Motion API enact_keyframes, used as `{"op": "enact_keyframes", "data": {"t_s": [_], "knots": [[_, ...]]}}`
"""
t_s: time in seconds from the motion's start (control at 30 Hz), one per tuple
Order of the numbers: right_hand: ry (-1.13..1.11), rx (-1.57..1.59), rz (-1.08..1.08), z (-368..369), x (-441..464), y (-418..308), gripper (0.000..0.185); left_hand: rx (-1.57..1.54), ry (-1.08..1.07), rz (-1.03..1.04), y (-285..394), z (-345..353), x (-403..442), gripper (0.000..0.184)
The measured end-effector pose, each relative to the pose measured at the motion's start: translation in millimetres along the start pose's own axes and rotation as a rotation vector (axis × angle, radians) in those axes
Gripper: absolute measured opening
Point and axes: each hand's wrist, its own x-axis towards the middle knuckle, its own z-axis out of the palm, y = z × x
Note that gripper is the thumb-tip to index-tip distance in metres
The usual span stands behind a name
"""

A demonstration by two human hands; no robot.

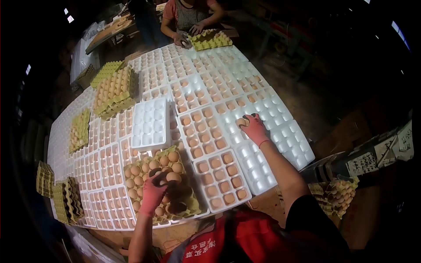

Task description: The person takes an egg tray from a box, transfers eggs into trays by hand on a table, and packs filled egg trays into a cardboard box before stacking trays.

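Observation:
My left hand (154, 192), in a pink glove with dark fingertips, is over a yellow pulp egg tray (191, 199). Its fingers curl round a brown egg (173, 177) among the others in the tray. To the right, my right hand (255, 130), gloved alike, grips an egg (240, 122) above a white foam tray (226, 124) with bare cups. Left of it lies a foam tray (198, 152) whose cups hold brown eggs. Another filled foam tray (231, 198) sits nearest my body. The palms of both hands are hidden.
A stack of white foam trays (150, 122) stands mid-table. Stacked pulp trays of eggs (115, 90) are further back, and pulp trays (68, 201) stand at the left edge. Across the table, a person (188, 17) handles a pulp tray (212, 40). More eggs (341, 195) are low at right.

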Motion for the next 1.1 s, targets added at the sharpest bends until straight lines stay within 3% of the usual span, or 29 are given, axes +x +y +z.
{"op": "enact_keyframes", "data": {"t_s": [0.03, 0.1, 0.17, 0.2, 0.23, 0.33, 0.37, 0.4, 0.5, 0.53, 0.57, 0.7, 0.77, 0.8, 0.83, 0.87, 0.9, 0.97, 1.03, 1.1], "knots": [[-0.045, 0.019, -0.051, 1.1, 14.0, 10.6, 0.048, -0.361, -0.164, -0.176, -10.4, -6.6, 7.9, 0.024], [-0.148, 0.068, -0.085, -6.3, 39.9, -4.4, 0.046, -0.793, -0.235, -0.282, 2.4, 20.2, 23.2, 0.028], [-0.312, 0.052, -0.153, 3.1, 65.7, -1.5, 0.045, -0.887, -0.077, -0.135, 55.3, 77.0, 58.8, 0.044], [-0.394, 0.002, -0.203, 16.3, 78.9, 10.5, 0.044, -0.966, -0.116, -0.325, 65.8, 90.3, 78.7, 0.045], [-0.313, 0.042, -0.194, 15.2, 85.6, 13.1, 0.043, -1.045, -0.151, -0.515, 74.4, 101.5, 99.8, 0.046], [-0.151, 0.148, -0.223, 10.2, 100.8, 24.6, 0.041, -0.647, -0.136, -0.411, 85.8, 153.1, 179.8, 0.046], [-0.188, 0.065, -0.277, 14.5, 100.4, 35.9, 0.041, -0.573, 0.064, -0.206, 92.9, 178.6, 204.6, 0.04], [-0.215, -0.014, -0.329, 18.3, 100.5, 45.9, 0.041, 0.099, 0.287, 0.12, 78.7, 203.5, 235.1, 0.039], [-0.13, 0.006, -0.319, 14.0, 90.9, 57.8, 0.041, 0.571, 0.27, 0.196, 74.5, 232.0, 273.2, 0.032], [-0.09, 0.049, -0.285, 8.8, 78.0, 64.4, 0.04, 0.576, 0.269, 0.205, 62.9, 239.2, 275.0, 0.047], [-0.127, 0.06, -0.297, 6.5, 64.3, 70.9, 0.04, 0.448, 0.16, 0.158, 94.5, 225.8, 261.4, 0.046], [-0.278, 0.021, -0.38, 0.5, 30.9, 54.0, 0.03, 0.781, -0.111, 0.179, 72.3, 267.6, 241.6, 0.051], [-0.322, -0.081, -0.453, -1.3, 37.1, 43.6, 0.024, 0.564, 0.057, 0.159, 86.0, 264.2, 241.0, 0.048], [-0.124, -0.131, -0.602, 16.3, 37.2, 53.3, 0.016, 0.33, 0.194, 0.128, 86.8, 266.1, 235.9, 0.047], [-0.158, -0.213, -0.65, 23.3, 35.2, 59.8, 0.015, 0.097, 0.327, 0.091, 85.7, 267.3, 226.8, 0.046], [-0.179, -0.297, -0.698, 25.6, 40.3, 63.6, 0.015, -0.103, 0.313, 0.003, 79.1, 271.9, 219.8, 0.045], [-0.204, -0.382, -0.749, 28.1, 41.4, 65.8, 0.014, -0.057, 0.308, -0.034, 78.0, 286.7, 211.6, 0.047], [-0.163, -0.348, -0.709, 17.7, 48.4, 52.8, 0.017, 0.402, 0.13, 0.062, 96.3, 296.5, 198.3, 0.05], [-0.066, -0.164, -0.618, 12.5, 59.5, 42.4, 0.022, 0.554, 0.116, 0.151, 88.9, 310.3, 188.7, 0.051], [-0.018, -0.128, -0.647, 38.9, 81.8, 52.0, 0.03, 0.456, 0.239, 0.145, 87.7, 308.0, 175.1, 0.051]]}}
